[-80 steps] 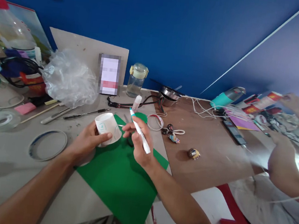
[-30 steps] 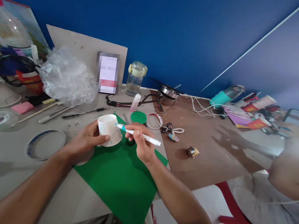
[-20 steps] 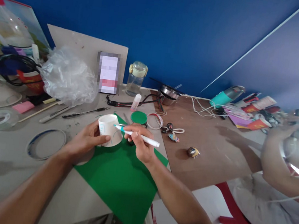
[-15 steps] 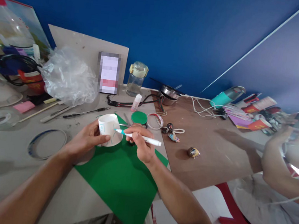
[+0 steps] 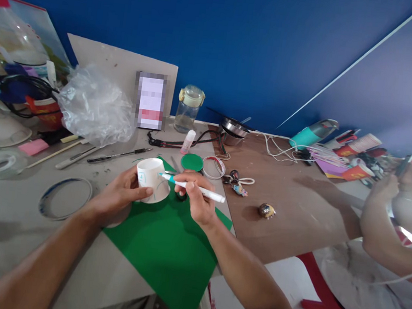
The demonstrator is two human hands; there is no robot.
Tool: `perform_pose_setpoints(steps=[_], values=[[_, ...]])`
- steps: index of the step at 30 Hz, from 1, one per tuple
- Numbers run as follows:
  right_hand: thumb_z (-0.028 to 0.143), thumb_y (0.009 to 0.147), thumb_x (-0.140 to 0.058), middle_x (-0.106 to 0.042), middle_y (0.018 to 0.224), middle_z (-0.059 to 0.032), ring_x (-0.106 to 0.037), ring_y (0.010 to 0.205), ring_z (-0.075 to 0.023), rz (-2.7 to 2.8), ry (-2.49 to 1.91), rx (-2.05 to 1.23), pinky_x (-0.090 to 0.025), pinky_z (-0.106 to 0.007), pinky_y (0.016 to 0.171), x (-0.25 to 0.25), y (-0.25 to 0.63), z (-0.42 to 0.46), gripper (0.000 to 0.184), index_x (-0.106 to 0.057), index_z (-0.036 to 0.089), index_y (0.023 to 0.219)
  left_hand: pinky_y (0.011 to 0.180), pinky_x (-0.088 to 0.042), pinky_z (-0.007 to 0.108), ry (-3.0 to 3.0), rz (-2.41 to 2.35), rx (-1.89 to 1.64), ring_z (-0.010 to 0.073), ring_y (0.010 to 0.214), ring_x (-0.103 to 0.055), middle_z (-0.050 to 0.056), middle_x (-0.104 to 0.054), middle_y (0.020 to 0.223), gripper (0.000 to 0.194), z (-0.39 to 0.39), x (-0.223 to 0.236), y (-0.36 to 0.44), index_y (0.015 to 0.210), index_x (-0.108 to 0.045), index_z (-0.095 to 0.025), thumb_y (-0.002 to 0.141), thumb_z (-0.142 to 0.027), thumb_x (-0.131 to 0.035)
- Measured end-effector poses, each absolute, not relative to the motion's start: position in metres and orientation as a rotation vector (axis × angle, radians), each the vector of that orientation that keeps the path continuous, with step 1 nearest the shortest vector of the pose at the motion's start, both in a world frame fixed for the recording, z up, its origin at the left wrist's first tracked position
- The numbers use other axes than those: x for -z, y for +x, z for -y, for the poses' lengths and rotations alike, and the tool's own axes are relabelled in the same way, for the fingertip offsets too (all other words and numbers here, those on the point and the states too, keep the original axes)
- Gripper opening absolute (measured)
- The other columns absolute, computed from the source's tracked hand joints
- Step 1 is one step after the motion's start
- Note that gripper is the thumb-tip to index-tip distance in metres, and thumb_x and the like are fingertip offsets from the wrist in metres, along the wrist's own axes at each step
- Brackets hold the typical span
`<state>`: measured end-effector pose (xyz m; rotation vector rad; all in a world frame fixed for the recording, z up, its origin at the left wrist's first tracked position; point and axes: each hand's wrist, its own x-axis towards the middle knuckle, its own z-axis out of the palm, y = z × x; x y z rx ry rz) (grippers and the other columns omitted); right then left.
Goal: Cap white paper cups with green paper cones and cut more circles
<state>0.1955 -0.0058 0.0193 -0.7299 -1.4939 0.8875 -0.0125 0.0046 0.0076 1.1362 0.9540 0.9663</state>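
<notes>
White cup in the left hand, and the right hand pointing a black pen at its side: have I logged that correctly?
Not quite: the pen is wrong. The head view shows the right hand pointing a white marker with a teal end at the cup's side; the black pen lies on the table. The white cup is indeed in the left hand.

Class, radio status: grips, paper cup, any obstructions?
Left grip holding paper cup. Right grip holding teal-tipped marker, tip at cup's side. No obstruction visible between them.
</notes>
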Motion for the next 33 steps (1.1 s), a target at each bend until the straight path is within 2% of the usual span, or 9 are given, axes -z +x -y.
perform_pose_setpoints(steps=[7, 17, 25, 30, 33], values=[[0.058, 0.096, -0.053, -0.065, 0.067, -0.0024, -0.056, 0.062, -0.0148, 1.486, -0.77, -0.913, -0.047, -0.032, 0.061, -0.0189, 0.1953, 0.0057, 0.043, -0.075, 0.021, 0.092, 0.077, -0.053, 0.034, 1.099, -0.973, -0.988, 0.0279, 0.093, -0.067, 0.01, -0.075, 0.102, 0.05, -0.0019, -0.0111, -0.0107, 0.11, -0.071, -0.018, 0.066, -0.035, -0.088], [0.054, 0.098, -0.053, -0.065, 0.066, -0.0017, -0.056, 0.061, -0.0141, 1.484, -0.725, -0.89, -0.045, -0.031, 0.059, -0.0168, 0.1946, 0.0045, 0.04, -0.075, 0.022, 0.093, 0.076, -0.051, 0.032, 1.091, -0.949, -0.995, 0.0256, 0.092, -0.066, 0.009, -0.074, 0.102, 0.049, -0.0008, -0.0125, -0.01, 0.111, -0.071, -0.018, 0.068, -0.035, -0.087], [0.05, 0.099, -0.053, -0.065, 0.067, -0.0006, -0.057, 0.061, -0.0137, 1.487, -0.693, -0.858, -0.047, -0.033, 0.066, -0.0161, 0.1948, 0.0044, 0.036, -0.075, 0.022, 0.094, 0.076, -0.051, 0.033, 1.083, -0.953, -0.977, 0.0258, 0.091, -0.067, 0.009, -0.074, 0.102, 0.051, -0.0025, -0.0103, -0.0111, 0.112, -0.07, -0.017, 0.068, -0.035, -0.088], [0.048, 0.1, -0.054, -0.065, 0.068, -0.0003, -0.056, 0.059, -0.0122, 1.471, -0.69, -0.897, -0.045, -0.029, 0.059, -0.015, 0.1952, 0.0042, 0.033, -0.075, 0.022, 0.096, 0.076, -0.052, 0.034, 1.108, -0.968, -0.978, 0.0279, 0.093, -0.067, 0.011, -0.074, 0.103, 0.053, -0.0021, -0.01, -0.0111, 0.113, -0.071, -0.016, 0.067, -0.036, -0.088], [0.053, 0.099, -0.053, -0.065, 0.066, -0.0002, -0.055, 0.058, -0.0125, 1.483, -0.717, -0.873, -0.048, -0.032, 0.065, -0.0152, 0.1951, 0.0036, 0.039, -0.075, 0.022, 0.094, 0.074, -0.052, 0.033, 1.123, -0.966, -0.98, 0.0268, 0.091, -0.066, 0.01, -0.074, 0.1, 0.054, -0.0022, -0.0106, -0.0113, 0.111, -0.07, -0.015, 0.066, -0.038, -0.088]])
